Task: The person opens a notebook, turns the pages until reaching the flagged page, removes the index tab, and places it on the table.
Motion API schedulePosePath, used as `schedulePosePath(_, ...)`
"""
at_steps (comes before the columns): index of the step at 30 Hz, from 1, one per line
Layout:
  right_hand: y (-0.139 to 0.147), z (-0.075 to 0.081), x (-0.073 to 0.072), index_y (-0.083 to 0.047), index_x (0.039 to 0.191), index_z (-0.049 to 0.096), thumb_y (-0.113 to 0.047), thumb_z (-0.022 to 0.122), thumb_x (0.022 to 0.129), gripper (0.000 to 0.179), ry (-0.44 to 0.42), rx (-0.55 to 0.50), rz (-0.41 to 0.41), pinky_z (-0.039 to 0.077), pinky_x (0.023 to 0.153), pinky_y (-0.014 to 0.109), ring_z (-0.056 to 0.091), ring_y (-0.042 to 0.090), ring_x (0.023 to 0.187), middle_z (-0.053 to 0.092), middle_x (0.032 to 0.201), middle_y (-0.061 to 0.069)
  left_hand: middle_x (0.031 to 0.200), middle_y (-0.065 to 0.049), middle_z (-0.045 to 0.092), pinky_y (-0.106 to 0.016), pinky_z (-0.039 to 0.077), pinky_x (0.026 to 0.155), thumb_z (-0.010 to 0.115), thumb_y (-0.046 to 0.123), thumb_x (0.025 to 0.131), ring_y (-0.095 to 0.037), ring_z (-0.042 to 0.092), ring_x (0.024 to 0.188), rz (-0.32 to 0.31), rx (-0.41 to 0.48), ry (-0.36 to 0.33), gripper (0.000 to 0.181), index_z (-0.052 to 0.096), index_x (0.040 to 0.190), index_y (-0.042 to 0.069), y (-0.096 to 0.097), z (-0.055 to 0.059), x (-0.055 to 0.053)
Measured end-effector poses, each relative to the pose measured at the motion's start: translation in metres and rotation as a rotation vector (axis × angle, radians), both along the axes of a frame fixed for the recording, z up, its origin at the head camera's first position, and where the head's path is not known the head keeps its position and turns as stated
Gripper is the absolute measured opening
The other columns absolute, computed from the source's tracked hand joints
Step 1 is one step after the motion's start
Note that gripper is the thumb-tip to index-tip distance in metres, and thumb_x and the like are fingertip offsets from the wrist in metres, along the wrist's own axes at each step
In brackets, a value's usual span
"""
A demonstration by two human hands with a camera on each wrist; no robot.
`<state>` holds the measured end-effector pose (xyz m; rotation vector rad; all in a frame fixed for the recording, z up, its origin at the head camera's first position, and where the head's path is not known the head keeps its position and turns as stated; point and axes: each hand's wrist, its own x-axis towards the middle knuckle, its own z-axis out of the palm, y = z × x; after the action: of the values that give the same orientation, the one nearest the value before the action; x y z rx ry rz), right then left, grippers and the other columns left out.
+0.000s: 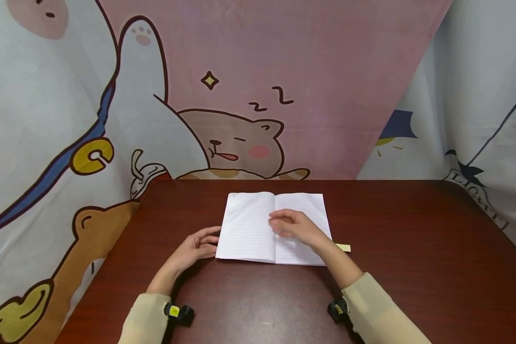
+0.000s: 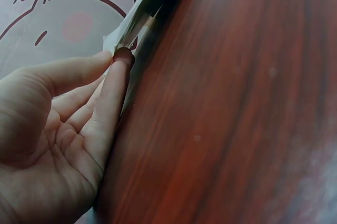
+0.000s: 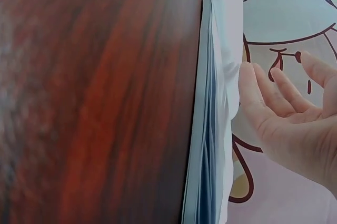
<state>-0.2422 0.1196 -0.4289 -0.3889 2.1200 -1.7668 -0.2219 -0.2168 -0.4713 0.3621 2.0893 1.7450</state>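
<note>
An open notebook [image 1: 247, 224] with lined white pages lies on the table, its fold running near the middle. At its left edge, my left hand [image 1: 189, 249] pinches the pages' lower corner; in the left wrist view, the thumb [image 2: 79, 74] is on the upper side and a fingertip is tucked under the edge. My right hand [image 1: 295, 225] is over the right page near the fold, fingers relaxed and pointing left. In the right wrist view, the lowest fingertip is right at the page surface [image 3: 226, 66], and nothing is between thumb and fingers.
A pale yellow tab [image 1: 344, 247] sticks out at the notebook's right side. The dark red-brown wooden table [image 1: 413, 267] reaches a cartoon-printed cloth [image 1: 335, 95] at the back and sides. Black cameras [image 1: 179, 314] are strapped to both wrists beside cream sleeves [image 1: 148, 315].
</note>
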Motion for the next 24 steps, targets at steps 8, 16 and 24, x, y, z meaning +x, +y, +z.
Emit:
schedulePosePath(8, 0.005, 0.001, -0.001, 0.009, 0.136, 0.052, -0.015, 0.059, 0.100, 0.044, 0.037, -0.004, -0.050, 0.052, 0.101, 0.045, 0.060, 0.039, 0.123, 0.058, 0.136, 0.030, 0.131, -0.025, 0.059, -0.026, 0.057, 0.087, 0.062, 0.005, 0.097, -0.005, 0.067, 0.100, -0.003, -0.006, 0.001, 0.062, 0.035, 0.153, 0.001, -0.001, -0.002, 0.000)
schedulePosePath(16, 0.021, 0.006, -0.004, 0.010, 0.134, 0.053, -0.011, 0.062, 0.098, 0.043, 0.108, -0.011, -0.113, 0.053, 0.099, 0.047, 0.062, 0.037, 0.119, 0.057, 0.134, 0.032, 0.128, -0.021, 0.062, -0.026, 0.057, 0.086, 0.062, 0.004, 0.096, -0.005, 0.067, 0.099, 0.003, 0.005, -0.002, 0.062, 0.036, 0.152, 0.000, 0.000, -0.002, 0.000)
schedulePosePath(24, 0.047, 0.008, -0.009, 0.006, 0.133, 0.056, -0.015, 0.066, 0.096, 0.044, 0.156, 0.063, -0.188, 0.055, 0.097, 0.040, 0.065, 0.018, 0.114, 0.060, 0.134, 0.027, 0.126, -0.019, 0.062, -0.025, 0.057, 0.086, 0.062, 0.002, 0.096, -0.005, 0.067, 0.098, -0.003, 0.007, 0.005, 0.062, 0.035, 0.151, -0.002, 0.000, -0.002, -0.001)
